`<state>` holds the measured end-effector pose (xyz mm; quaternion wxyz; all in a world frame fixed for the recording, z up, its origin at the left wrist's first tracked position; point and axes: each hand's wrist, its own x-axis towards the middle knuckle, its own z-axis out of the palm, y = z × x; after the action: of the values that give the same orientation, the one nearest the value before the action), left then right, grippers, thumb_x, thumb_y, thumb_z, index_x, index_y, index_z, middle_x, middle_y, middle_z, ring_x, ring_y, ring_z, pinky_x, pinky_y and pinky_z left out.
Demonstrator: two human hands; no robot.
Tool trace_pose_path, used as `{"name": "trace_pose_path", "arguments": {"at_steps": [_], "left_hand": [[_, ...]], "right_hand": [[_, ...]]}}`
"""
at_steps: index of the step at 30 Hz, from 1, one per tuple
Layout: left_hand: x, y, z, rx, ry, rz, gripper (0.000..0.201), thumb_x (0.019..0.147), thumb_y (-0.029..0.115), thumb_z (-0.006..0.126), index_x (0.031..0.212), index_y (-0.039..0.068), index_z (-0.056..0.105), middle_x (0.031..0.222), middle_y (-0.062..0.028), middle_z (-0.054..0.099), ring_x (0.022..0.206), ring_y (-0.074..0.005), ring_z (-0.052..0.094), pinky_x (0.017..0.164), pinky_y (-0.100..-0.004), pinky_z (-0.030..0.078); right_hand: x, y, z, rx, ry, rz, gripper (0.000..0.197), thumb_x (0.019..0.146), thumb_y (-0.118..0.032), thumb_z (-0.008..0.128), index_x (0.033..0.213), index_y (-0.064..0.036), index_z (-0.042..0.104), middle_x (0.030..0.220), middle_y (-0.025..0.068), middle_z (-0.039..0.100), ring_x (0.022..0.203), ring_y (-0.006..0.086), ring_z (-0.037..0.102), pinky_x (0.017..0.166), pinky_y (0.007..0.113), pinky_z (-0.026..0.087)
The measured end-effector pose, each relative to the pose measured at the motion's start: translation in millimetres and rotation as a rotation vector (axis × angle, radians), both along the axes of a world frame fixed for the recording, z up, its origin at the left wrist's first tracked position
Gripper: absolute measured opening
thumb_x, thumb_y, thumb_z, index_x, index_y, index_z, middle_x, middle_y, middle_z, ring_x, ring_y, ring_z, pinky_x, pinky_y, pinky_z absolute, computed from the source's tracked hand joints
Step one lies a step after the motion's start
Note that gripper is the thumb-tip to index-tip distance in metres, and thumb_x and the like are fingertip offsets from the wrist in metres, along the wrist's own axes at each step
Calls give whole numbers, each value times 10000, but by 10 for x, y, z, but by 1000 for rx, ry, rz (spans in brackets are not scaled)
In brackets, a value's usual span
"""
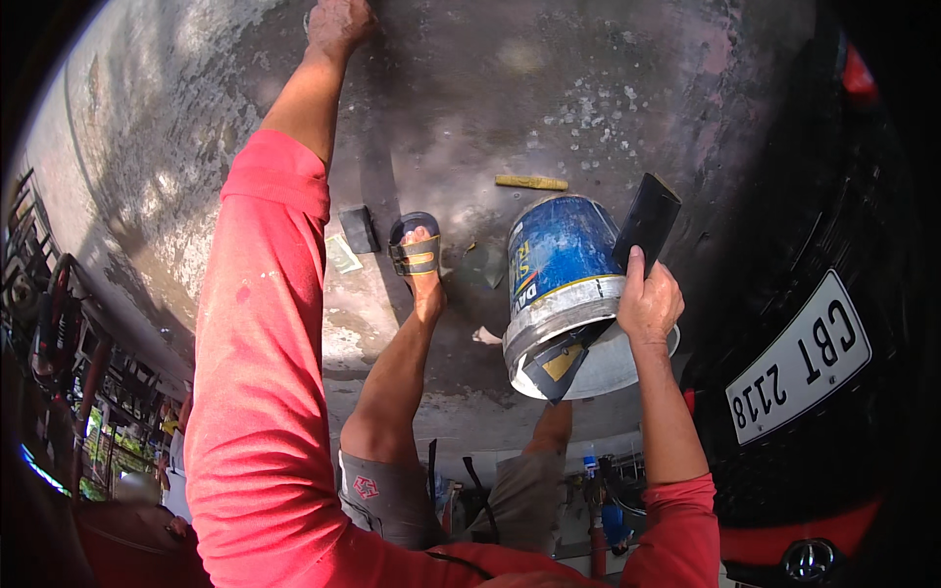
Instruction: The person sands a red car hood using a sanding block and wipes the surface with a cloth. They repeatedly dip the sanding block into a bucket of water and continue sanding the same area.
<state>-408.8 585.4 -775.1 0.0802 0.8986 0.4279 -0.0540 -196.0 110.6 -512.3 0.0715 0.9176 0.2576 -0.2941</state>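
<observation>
My left hand (pixel 339 24) reaches far out to the upper edge of the view, pressed near the grey concrete surface. Its fingers are curled, and what they hold is cut off and hard to make out. In my right hand (pixel 650 304) is a flat black rectangular piece (pixel 649 220), thumb laid along it. This hand is over the rim of a blue and white plastic bucket (pixel 573 245), which is tilted with its mouth toward me. Inside the bucket's mouth lies a dark flat piece with a yellow patch (pixel 564 363).
A yellow stick-like piece (pixel 531 182) lies beyond the bucket. Beside my sandalled foot (pixel 417 245) are a dark block (pixel 359 228) and a pale flat scrap (pixel 343 254). A dark vehicle with a white plate (pixel 799 358) stands at right. Metal racks (pixel 59 333) line the left.
</observation>
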Motion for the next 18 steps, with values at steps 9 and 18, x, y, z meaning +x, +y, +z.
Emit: {"name": "trace_pose_path", "arguments": {"at_steps": [9,18], "left_hand": [[-231,-1598,283,-536,-351,-88,255,912,106,671,1159,44,661,1087,-202,612,1073,-435,650,927,-510,561],[227,-3508,157,-710,63,-104,291,898,189,725,1170,93,687,1209,-155,627,1236,-377,635,998,-526,585]], "right_hand": [[-29,45,38,-35,14,-33,399,1070,-407,584,1002,-69,784,917,200,755,880,436,734,801,548,565],[-16,118,76,-26,38,-60,434,1066,-434,551,1024,-74,789,964,214,779,938,452,747,862,544,578]]}}
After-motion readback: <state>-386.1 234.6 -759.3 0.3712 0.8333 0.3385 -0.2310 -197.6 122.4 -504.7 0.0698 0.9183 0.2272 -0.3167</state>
